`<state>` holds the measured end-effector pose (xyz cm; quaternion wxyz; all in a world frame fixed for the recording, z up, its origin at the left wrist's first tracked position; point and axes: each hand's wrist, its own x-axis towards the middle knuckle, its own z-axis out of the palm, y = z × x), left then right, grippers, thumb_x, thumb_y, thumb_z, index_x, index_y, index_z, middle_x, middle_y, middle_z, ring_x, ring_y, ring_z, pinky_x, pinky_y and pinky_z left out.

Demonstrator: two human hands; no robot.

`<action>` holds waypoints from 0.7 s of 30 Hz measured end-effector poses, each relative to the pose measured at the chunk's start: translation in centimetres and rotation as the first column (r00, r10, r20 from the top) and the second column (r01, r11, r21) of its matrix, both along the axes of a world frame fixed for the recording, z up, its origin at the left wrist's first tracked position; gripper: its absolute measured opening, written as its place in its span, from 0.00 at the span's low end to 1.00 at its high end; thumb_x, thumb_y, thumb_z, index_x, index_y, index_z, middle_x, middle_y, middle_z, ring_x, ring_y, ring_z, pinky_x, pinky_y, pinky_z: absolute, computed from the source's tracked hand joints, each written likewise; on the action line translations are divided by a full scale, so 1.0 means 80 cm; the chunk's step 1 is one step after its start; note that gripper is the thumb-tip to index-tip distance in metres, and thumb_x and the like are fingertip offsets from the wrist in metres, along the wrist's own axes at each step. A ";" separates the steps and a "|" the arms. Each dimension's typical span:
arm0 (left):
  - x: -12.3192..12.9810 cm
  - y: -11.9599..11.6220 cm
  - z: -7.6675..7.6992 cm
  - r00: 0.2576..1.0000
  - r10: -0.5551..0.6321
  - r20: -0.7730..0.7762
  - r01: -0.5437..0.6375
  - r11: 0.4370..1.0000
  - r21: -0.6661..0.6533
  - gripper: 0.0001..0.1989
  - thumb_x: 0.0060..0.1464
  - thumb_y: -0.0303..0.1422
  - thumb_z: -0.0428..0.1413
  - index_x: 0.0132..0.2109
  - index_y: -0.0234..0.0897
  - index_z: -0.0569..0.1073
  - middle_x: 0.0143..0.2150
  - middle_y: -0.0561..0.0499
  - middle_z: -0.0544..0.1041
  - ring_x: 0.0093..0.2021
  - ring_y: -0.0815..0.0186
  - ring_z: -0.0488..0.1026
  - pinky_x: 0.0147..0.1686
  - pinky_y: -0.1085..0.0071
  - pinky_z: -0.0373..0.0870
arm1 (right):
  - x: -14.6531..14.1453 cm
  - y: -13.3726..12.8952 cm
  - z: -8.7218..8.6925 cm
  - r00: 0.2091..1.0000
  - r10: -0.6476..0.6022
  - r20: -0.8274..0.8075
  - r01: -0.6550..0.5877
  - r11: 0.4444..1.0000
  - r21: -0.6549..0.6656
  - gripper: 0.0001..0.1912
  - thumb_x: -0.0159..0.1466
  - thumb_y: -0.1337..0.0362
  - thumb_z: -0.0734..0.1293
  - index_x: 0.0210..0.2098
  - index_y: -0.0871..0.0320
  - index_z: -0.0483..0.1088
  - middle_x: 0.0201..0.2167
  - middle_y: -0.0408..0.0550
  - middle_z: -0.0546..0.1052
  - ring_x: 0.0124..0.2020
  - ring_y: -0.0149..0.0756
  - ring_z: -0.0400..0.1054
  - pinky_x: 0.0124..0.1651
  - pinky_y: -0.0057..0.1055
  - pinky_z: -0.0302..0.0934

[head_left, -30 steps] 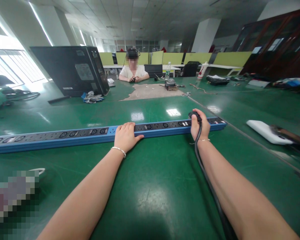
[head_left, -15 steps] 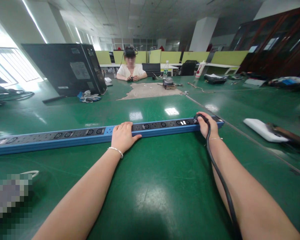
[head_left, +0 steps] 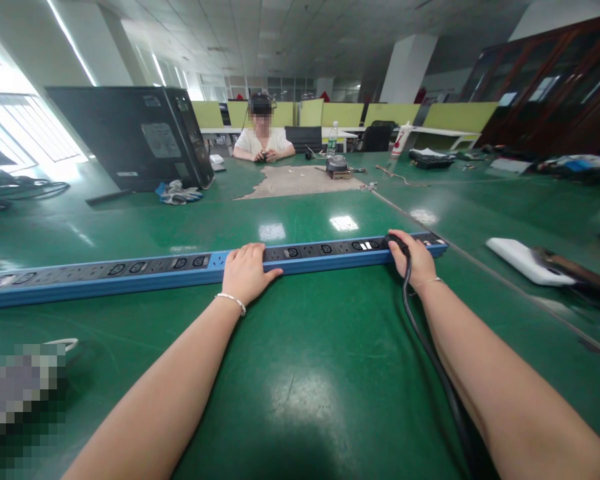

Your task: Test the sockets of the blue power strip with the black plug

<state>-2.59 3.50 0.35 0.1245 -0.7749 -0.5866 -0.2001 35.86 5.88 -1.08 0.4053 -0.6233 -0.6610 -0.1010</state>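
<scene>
A long blue power strip with a row of black sockets lies across the green table. My left hand grips it near the middle, fingers over the top and thumb along the front side. Close to the strip's right end, my right hand is closed around a black plug. The plug is down against the sockets; whether its pins are seated is hidden. From the plug a thick black cable runs beneath my right wrist toward the bottom edge.
A black computer case stands at back left, with gloves before it. Across the table sits a person. A white object lies at right, and a blurred-out item at lower left.
My right hand has lowered with the plug, bringing it flatter onto the strip's sockets, and the cable has shifted left. My left hand stays where it was.
</scene>
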 end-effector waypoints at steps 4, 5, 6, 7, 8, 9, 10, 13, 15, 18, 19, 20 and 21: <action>0.000 0.000 0.000 1.000 -0.001 0.006 0.001 1.000 -0.006 0.30 0.51 0.50 0.54 0.55 0.37 0.65 0.55 0.39 0.71 0.57 0.53 0.65 0.55 0.57 0.57 | -0.004 0.001 0.002 0.998 0.011 -0.066 -0.010 1.000 0.013 0.18 0.60 0.56 0.60 0.46 0.53 0.71 0.45 0.50 0.77 0.46 0.47 0.70 0.54 0.49 0.59; 0.000 0.000 0.000 1.000 -0.002 0.007 0.002 1.000 -0.005 0.30 0.51 0.51 0.53 0.55 0.36 0.65 0.55 0.39 0.71 0.57 0.53 0.65 0.55 0.57 0.57 | -0.004 0.002 0.004 0.995 0.015 -0.098 -0.011 0.999 0.033 0.18 0.60 0.55 0.60 0.46 0.54 0.71 0.44 0.51 0.77 0.46 0.46 0.70 0.54 0.48 0.59; 0.000 0.000 -0.001 1.000 -0.002 0.007 0.002 1.000 -0.002 0.30 0.51 0.51 0.53 0.55 0.36 0.65 0.55 0.39 0.71 0.57 0.53 0.64 0.55 0.57 0.57 | -0.003 0.004 0.006 0.989 0.015 -0.144 -0.003 0.996 0.084 0.18 0.61 0.55 0.59 0.46 0.55 0.71 0.44 0.52 0.76 0.47 0.46 0.70 0.54 0.47 0.60; 0.000 0.000 -0.001 1.000 -0.003 0.007 0.003 1.000 0.001 0.30 0.51 0.51 0.53 0.55 0.36 0.65 0.55 0.39 0.71 0.57 0.53 0.64 0.55 0.57 0.57 | 0.000 0.005 0.008 0.980 0.015 -0.200 0.018 0.987 0.162 0.19 0.62 0.55 0.58 0.46 0.56 0.71 0.46 0.53 0.76 0.48 0.45 0.69 0.55 0.45 0.60; 0.000 0.000 -0.001 1.000 -0.004 0.007 0.004 1.000 0.003 0.30 0.51 0.50 0.53 0.55 0.35 0.65 0.55 0.39 0.71 0.57 0.53 0.64 0.55 0.57 0.57 | 0.004 0.007 0.010 0.966 0.021 -0.258 0.047 0.966 0.252 0.19 0.63 0.54 0.57 0.46 0.57 0.70 0.47 0.54 0.75 0.49 0.44 0.68 0.55 0.44 0.60; 0.000 0.000 -0.001 1.000 -0.007 0.007 0.007 1.000 0.004 0.30 0.51 0.50 0.54 0.55 0.35 0.64 0.55 0.39 0.71 0.57 0.53 0.64 0.55 0.58 0.57 | 0.009 0.009 0.011 0.950 0.035 -0.309 0.071 0.943 0.326 0.20 0.63 0.54 0.57 0.47 0.58 0.70 0.48 0.55 0.74 0.50 0.44 0.67 0.55 0.43 0.59; 0.000 0.000 -0.001 1.000 -0.009 0.008 0.009 1.000 0.004 0.30 0.51 0.50 0.54 0.55 0.35 0.64 0.55 0.39 0.71 0.57 0.53 0.64 0.55 0.57 0.57 | 0.015 0.011 0.012 0.934 0.055 -0.354 0.087 0.923 0.374 0.21 0.63 0.54 0.57 0.48 0.60 0.69 0.49 0.57 0.73 0.51 0.44 0.67 0.56 0.42 0.59; -0.001 0.001 -0.002 1.000 -0.008 0.008 0.008 1.000 0.000 0.30 0.51 0.50 0.54 0.55 0.35 0.64 0.56 0.39 0.70 0.57 0.53 0.64 0.55 0.58 0.57 | 0.034 0.014 0.007 0.887 0.121 -0.446 0.034 0.945 0.324 0.24 0.60 0.52 0.61 0.50 0.62 0.67 0.48 0.60 0.74 0.48 0.46 0.69 0.53 0.44 0.62; -0.001 0.001 -0.002 1.000 -0.001 0.003 0.001 1.000 -0.004 0.30 0.51 0.50 0.54 0.55 0.36 0.64 0.56 0.39 0.70 0.57 0.53 0.64 0.56 0.58 0.57 | 0.042 0.015 0.002 0.869 0.111 -0.483 0.020 0.966 0.258 0.25 0.59 0.51 0.62 0.49 0.60 0.67 0.46 0.59 0.75 0.47 0.46 0.70 0.52 0.45 0.63; 0.000 0.001 -0.002 1.000 0.006 -0.001 -0.006 1.000 -0.006 0.30 0.51 0.51 0.54 0.55 0.37 0.64 0.56 0.40 0.70 0.58 0.54 0.64 0.56 0.58 0.57 | 0.047 0.018 -0.003 0.896 0.064 -0.439 0.023 0.982 0.190 0.22 0.58 0.50 0.62 0.46 0.56 0.70 0.45 0.54 0.77 0.47 0.46 0.70 0.53 0.47 0.63; 0.000 0.001 -0.001 1.000 0.006 -0.003 -0.006 1.000 -0.005 0.30 0.51 0.51 0.54 0.55 0.37 0.64 0.56 0.40 0.70 0.58 0.54 0.64 0.56 0.58 0.57 | 0.047 0.018 -0.004 0.909 0.054 -0.413 0.020 0.985 0.173 0.21 0.58 0.50 0.62 0.45 0.55 0.70 0.44 0.53 0.77 0.47 0.45 0.70 0.53 0.47 0.62; 0.000 0.001 -0.001 1.000 0.006 -0.006 -0.006 1.000 -0.004 0.30 0.51 0.51 0.54 0.55 0.37 0.64 0.56 0.40 0.70 0.57 0.54 0.64 0.56 0.58 0.57 | 0.048 0.019 -0.005 0.921 0.048 -0.386 0.015 0.987 0.158 0.21 0.58 0.50 0.62 0.45 0.55 0.71 0.44 0.52 0.77 0.47 0.45 0.70 0.54 0.47 0.62; 0.000 0.000 -0.001 1.000 0.006 -0.009 -0.006 1.000 -0.003 0.30 0.51 0.51 0.54 0.55 0.37 0.64 0.56 0.40 0.70 0.57 0.54 0.64 0.56 0.58 0.57 | 0.049 0.020 -0.006 0.932 0.039 -0.362 0.017 0.989 0.150 0.20 0.59 0.50 0.62 0.45 0.54 0.71 0.45 0.51 0.77 0.48 0.45 0.70 0.55 0.46 0.62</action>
